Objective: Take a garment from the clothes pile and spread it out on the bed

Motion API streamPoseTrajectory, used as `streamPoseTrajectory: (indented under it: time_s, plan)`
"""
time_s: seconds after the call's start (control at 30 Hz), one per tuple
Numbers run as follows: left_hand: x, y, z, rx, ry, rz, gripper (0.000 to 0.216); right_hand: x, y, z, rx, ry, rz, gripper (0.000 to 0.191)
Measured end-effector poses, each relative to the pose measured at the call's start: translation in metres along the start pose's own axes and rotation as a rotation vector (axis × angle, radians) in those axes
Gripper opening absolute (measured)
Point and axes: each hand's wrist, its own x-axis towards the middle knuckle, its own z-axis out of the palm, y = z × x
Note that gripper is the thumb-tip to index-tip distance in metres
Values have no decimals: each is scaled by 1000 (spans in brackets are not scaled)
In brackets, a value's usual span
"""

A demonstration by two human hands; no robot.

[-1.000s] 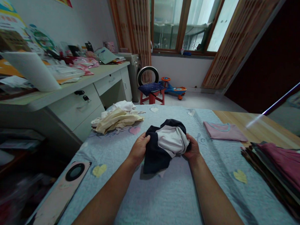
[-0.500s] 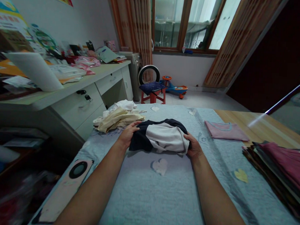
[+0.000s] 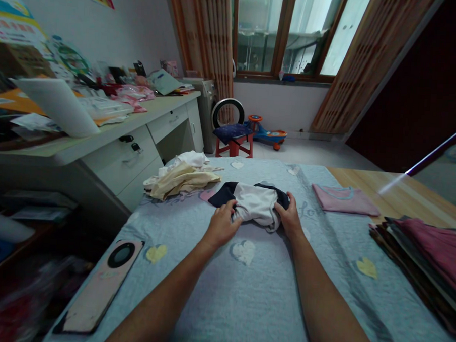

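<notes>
A bunched shirt (image 3: pixel 255 202), light grey in the middle with navy parts at both ends, lies on the blue quilted bedspread (image 3: pixel 241 297). My left hand (image 3: pixel 223 224) is closed on its near left edge, thumb and fingers pinching the cloth. At the opposite end, my right hand (image 3: pixel 289 214) grips the navy and grey fabric, thumb on top. Some of the fingertips are hidden by the cloth. Left of the shirt sits a loose heap of cream and white clothes (image 3: pixel 184 176).
To the right lie a folded pink garment (image 3: pixel 342 198) and a stack of folded dark and maroon clothes (image 3: pixel 428 255). A phone (image 3: pixel 105 286) rests near the left edge. A cluttered desk (image 3: pixel 118 161) flanks the bed; beyond stands a red stool (image 3: pixel 234 148).
My left hand has shifted right and nearer, from the shirt's left end to its near edge. The shirt is more bunched and narrower; my right hand has moved slightly up and stays on it.
</notes>
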Motion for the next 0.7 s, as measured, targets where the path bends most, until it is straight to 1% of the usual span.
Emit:
streamPoseTrajectory:
  time_s: [0.07,0.1,0.2,0.27,0.33,0.37,0.43,0.5,0.57,0.6,0.63,0.7]
  plan:
    - [-12,11,14,131,-49,35,63,-5,-2,3,-203,-2,-112,89]
    - [-16,14,21,163,-59,40,67,-8,-4,4,-261,-18,-152,90]
    - [-20,16,38,196,-33,43,73,-14,-8,5,-316,-95,-222,88]
    - [-19,12,46,197,-3,56,70,-15,-9,4,-290,-126,-232,85]
    - [-16,6,51,177,33,83,63,-13,-8,2,-225,-108,-201,82]
    - [-14,3,53,153,50,99,59,-12,-8,1,-179,-80,-162,81]
    - [-11,-4,54,71,77,121,52,-9,-7,-1,-44,-22,-41,81]
    - [-8,-9,53,-49,115,126,53,-6,-7,-3,154,3,106,84]
    - [-7,-13,51,-169,170,115,61,-4,-7,-4,347,-28,218,90]
    - [-7,-15,49,-219,196,106,64,-4,-7,-5,402,-61,244,94]
    - [-7,-16,48,-260,215,97,67,-4,-7,-5,414,-104,244,97]
    - [-7,-18,45,-327,242,77,67,-7,-7,-5,295,-215,172,104]
